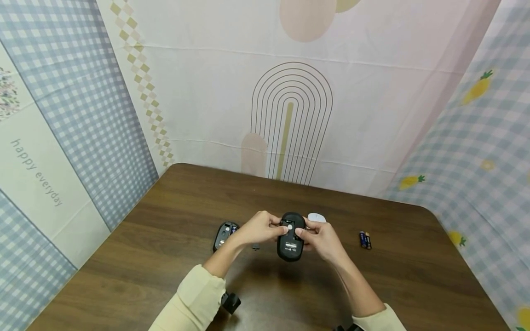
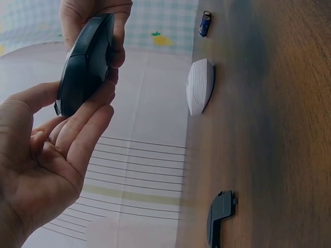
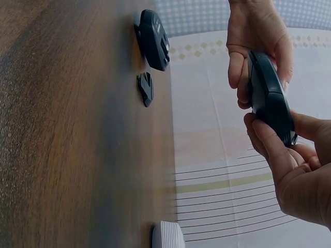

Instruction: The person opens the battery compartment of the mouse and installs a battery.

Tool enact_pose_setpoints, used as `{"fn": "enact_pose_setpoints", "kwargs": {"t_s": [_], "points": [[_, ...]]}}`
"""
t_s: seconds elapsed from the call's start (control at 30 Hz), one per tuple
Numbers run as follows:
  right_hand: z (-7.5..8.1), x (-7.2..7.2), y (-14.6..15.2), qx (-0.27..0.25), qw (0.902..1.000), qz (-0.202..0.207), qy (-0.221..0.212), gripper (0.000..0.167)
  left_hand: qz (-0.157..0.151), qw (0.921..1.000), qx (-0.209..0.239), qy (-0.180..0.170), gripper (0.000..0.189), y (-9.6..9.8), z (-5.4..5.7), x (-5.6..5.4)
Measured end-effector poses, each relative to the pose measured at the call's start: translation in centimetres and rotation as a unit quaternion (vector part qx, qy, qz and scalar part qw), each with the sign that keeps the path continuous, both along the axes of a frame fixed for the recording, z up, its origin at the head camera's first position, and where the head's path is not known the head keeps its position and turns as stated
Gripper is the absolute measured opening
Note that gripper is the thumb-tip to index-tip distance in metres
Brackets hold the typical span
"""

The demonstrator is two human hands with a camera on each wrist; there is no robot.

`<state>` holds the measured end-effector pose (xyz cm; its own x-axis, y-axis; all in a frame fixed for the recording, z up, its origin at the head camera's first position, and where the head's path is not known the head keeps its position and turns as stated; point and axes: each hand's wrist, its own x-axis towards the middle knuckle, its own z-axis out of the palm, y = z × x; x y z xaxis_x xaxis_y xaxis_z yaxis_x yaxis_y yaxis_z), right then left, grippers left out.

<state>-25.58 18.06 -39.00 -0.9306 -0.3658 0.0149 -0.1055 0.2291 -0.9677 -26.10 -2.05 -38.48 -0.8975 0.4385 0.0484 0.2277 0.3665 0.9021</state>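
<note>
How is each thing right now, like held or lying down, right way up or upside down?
Held black mouse, off the table, bottom showing
Left hand, gripping that mouse
Right hand, gripping it too
Other black mouse, on the table, upside down
White mouse, on the table, right way up
Small dark piece, loose on the table
Two batteries, lying side by side

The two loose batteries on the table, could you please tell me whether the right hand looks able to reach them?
Likely yes: nothing visible lies between the right hand and the loose batteries, though it grips the raised black mouse and would probably need to let go first.
</note>
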Motion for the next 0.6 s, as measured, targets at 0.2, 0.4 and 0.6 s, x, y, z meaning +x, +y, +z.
{"fn": "enact_pose_setpoints", "kwargs": {"t_s": [0.2, 0.4, 0.6], "points": [[-0.13, -0.17, -0.02, -0.001, 1.0, -0.002, 0.008, 0.047, -0.002, 1.0, 0.003, 0.0, 0.022, -0.12, -0.61, -0.44], [-0.14, -0.1, -0.1, 0.003, 0.9999, -0.008, 0.012, 0.044, -0.004, 0.9999, -0.003, 0.008, 0.02, -0.11, -0.74, -0.4], [-0.01, -0.16, -0.24, -0.005, 0.9998, -0.018, 0.005, 0.042, -0.003, 1.0, 0.001, 0.003, 0.022, -0.08, -0.63, -0.4]]}}
